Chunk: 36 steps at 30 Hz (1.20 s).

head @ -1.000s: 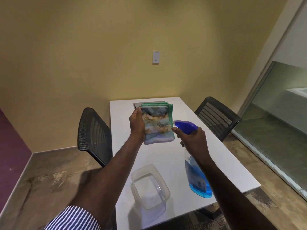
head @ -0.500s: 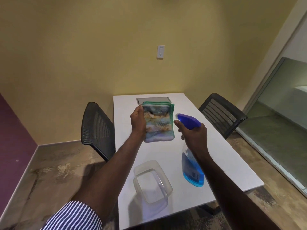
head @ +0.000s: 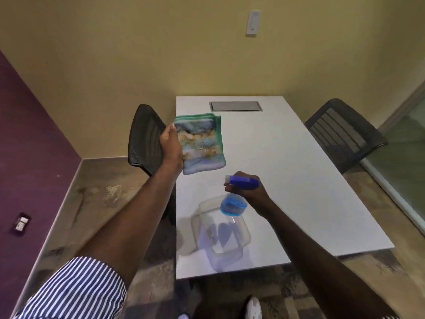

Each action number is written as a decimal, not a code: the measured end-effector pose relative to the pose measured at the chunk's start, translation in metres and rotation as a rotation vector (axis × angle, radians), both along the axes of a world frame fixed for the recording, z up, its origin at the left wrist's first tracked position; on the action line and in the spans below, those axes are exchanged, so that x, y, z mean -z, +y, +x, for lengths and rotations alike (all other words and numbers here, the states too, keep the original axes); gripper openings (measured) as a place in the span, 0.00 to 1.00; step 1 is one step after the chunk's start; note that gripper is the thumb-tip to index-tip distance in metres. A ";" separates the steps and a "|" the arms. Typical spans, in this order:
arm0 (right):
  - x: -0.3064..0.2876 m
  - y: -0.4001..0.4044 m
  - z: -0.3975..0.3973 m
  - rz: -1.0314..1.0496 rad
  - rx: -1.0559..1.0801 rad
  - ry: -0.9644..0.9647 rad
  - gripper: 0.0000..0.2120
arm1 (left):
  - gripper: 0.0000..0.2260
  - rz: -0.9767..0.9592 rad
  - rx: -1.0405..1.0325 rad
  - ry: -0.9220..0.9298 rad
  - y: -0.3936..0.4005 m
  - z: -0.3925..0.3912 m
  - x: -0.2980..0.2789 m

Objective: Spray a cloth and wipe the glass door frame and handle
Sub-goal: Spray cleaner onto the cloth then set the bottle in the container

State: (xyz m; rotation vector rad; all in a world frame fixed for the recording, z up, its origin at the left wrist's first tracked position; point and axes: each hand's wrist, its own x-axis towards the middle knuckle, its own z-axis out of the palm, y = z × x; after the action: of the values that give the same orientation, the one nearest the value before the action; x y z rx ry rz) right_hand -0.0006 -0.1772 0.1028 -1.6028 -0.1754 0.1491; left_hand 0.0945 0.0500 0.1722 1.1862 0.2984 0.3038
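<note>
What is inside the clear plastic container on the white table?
The clear container looks empty: through its walls only the white table shows. The spray bottle, held above it by the right hand, covers part of its far rim.

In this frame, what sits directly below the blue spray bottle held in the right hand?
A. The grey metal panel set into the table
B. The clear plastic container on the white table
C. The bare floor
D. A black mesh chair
B: the blue spray bottle in the right hand hangs over the clear plastic container on the white table.
</note>
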 end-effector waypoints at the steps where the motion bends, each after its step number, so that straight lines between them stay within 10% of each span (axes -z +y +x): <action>1: 0.006 0.001 0.005 -0.007 -0.049 0.017 0.12 | 0.11 0.008 -0.011 0.009 0.003 0.001 0.004; 27: 0.089 0.028 0.065 -0.021 -0.333 0.085 0.10 | 0.12 0.036 -0.108 0.126 0.025 0.011 0.063; 36: 0.067 0.003 0.065 -0.080 -0.388 0.180 0.43 | 0.12 -0.013 -0.113 0.124 0.027 0.005 0.056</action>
State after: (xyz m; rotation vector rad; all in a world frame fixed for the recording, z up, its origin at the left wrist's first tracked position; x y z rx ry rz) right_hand 0.0644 -0.1741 0.0362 -1.6109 -0.3428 0.6041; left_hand 0.0997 0.0768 0.1162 1.1800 0.4756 0.3270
